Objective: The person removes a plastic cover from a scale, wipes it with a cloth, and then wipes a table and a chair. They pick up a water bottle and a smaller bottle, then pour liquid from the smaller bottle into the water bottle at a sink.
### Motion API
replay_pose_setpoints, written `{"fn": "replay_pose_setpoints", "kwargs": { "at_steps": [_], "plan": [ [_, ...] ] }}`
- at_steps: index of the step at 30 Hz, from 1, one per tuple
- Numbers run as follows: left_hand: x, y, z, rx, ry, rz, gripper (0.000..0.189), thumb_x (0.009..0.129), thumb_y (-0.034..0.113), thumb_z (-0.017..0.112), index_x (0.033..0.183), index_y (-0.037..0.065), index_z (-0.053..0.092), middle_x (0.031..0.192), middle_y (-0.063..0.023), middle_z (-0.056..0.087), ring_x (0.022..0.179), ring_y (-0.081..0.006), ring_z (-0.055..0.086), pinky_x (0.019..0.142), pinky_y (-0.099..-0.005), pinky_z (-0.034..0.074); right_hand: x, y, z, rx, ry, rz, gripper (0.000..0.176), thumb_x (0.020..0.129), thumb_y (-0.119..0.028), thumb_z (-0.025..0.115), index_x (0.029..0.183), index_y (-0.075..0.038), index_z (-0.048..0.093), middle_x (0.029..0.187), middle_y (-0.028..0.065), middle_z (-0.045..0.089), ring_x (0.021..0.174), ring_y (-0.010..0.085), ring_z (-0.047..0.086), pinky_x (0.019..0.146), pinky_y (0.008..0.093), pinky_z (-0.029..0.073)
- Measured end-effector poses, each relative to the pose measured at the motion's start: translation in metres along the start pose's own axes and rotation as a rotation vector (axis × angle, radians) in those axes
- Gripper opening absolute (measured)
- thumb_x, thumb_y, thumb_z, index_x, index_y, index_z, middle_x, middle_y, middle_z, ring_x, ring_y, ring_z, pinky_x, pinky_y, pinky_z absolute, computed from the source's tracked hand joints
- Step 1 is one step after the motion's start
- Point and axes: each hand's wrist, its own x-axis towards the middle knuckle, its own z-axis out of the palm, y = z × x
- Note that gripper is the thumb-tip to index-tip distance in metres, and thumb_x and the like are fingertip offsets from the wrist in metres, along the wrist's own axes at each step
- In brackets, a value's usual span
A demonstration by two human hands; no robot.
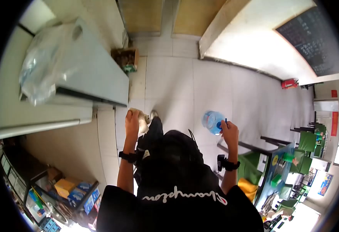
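My left hand (131, 124) is closed around a crumpled off-white cloth (143, 123), which hangs beside my leg. My right hand (230, 133) grips the top of a clear blue plastic water jug (212, 120) near its blue cap or handle. The jug hangs above the floor, out to the right of my body. Fingers of both hands are bent in, and part of each grip is hidden. A dark band or device sits on each wrist.
A white cabinet (96, 63) with a plastic bag (42, 65) on it stands at left. A cardboard box (125, 60) sits beyond it. Green chairs (250, 164) and tables are at right; a blackboard (310, 40) hangs on the wall. Shelves with boxes (67, 187) stand lower left.
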Motion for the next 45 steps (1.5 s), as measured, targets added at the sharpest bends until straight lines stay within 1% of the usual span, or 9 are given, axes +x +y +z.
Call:
{"fn": "replay_pose_setpoints", "kwargs": {
  "at_steps": [6,18,25,31,33,35,39,41,45],
  "plan": [
    [0.167,0.162,0.101,-0.012,-0.189,0.108,0.023,0.09,0.021,0.058,0.083,0.0,0.049,0.071,-0.0038,0.049,0.067,-0.0114,0.045,0.06,-0.0302,0.04,0.132,-0.053,0.027,0.604,-0.173,0.301,0.029,0.094,-0.033,0.06,0.084,-0.006,0.061,0.068,0.0039,0.061,0.05,0.0072,0.052,0.048,0.0195,0.04],
    [0.524,0.435,0.399,0.101,-0.46,0.454,0.019,0.089,0.021,0.055,0.088,0.002,0.056,0.076,-0.004,0.052,0.071,-0.015,0.049,0.066,-0.0334,0.042,0.394,-0.12,0.097,0.477,-0.293,0.459,0.033,0.091,-0.037,0.062,0.093,-0.004,0.064,0.077,0.0078,0.069,0.057,0.0111,0.061,0.047,0.0238,0.047],
    [0.654,0.531,0.569,0.155,-0.181,0.775,0.02,0.091,0.018,0.048,0.1,0.001,0.056,0.094,-0.0244,0.063,0.084,-0.039,0.061,0.069,-0.0468,0.047,0.46,-0.073,0.149,0.876,-0.069,0.669,0.034,0.092,-0.039,0.063,0.107,-0.01,0.057,0.075,0.0059,0.066,0.059,0.0113,0.061,0.047,0.0223,0.047],
    [0.702,0.567,0.713,-0.033,-0.681,0.977,0.012,0.093,0.012,0.043,0.087,0.006,0.052,0.077,-0.0107,0.058,0.075,-0.0223,0.056,0.069,-0.0381,0.045,0.493,-0.042,0.23,0.875,-0.027,0.936,0.03,0.085,-0.034,0.065,0.069,-0.009,0.059,0.058,0.0029,0.056,0.048,0.0119,0.054,0.045,0.0258,0.043],
    [0.685,0.601,0.735,-0.037,-0.989,0.932,0.012,0.092,0.012,0.044,0.084,0.006,0.05,0.074,-0.0101,0.056,0.072,-0.0213,0.055,0.068,-0.0364,0.045,0.51,-0.033,0.271,0.6,0.048,0.856,0.031,0.086,-0.03,0.061,0.067,-0.005,0.061,0.058,0.0031,0.058,0.046,0.014,0.052,0.045,0.0295,0.041],
    [0.668,0.614,0.765,-0.114,-1.294,0.85,0.01,0.09,0.008,0.043,0.086,0.002,0.05,0.078,-0.021,0.056,0.072,-0.0382,0.054,0.066,-0.0492,0.042,0.517,-0.048,0.283,-0.119,0.028,-0.089,0.03,0.089,-0.029,0.061,0.074,-0.004,0.066,0.058,0.0029,0.058,0.048,0.0133,0.051,0.045,0.0298,0.039],
    [0.663,0.646,0.787,-0.047,-1.727,0.64,0.009,0.086,0.003,0.044,0.082,0.005,0.051,0.074,-0.0164,0.057,0.071,-0.0327,0.056,0.065,-0.0427,0.044,0.595,-0.168,0.293,0.804,-0.116,1.066,0.029,0.092,-0.03,0.061,0.078,-0.005,0.067,0.059,0.0018,0.056,0.049,0.0129,0.048,0.045,0.0307,0.035],
    [0.669,0.644,0.786,-0.107,-1.837,0.568,0.009,0.085,0.001,0.045,0.08,0.006,0.051,0.074,-0.0147,0.057,0.072,-0.0322,0.057,0.065,-0.0432,0.044,0.623,-0.214,0.293,0.911,-0.056,1.064,0.028,0.091,-0.029,0.061,0.076,-0.005,0.066,0.059,0.002,0.056,0.047,0.0129,0.047,0.045,0.0302,0.033],
    [0.693,0.646,0.792,-0.051,-1.903,0.745,0.011,0.093,0.009,0.048,0.085,0.005,0.054,0.076,-0.0161,0.058,0.075,-0.033,0.057,0.066,-0.0438,0.045,0.712,-0.357,0.226,0.208,0.081,0.033,0.014,0.086,-0.015,0.064,0.092,-0.003,0.066,0.074,0.0089,0.063,0.062,0.0222,0.057,0.054,0.0343,0.044]
  ]
}}
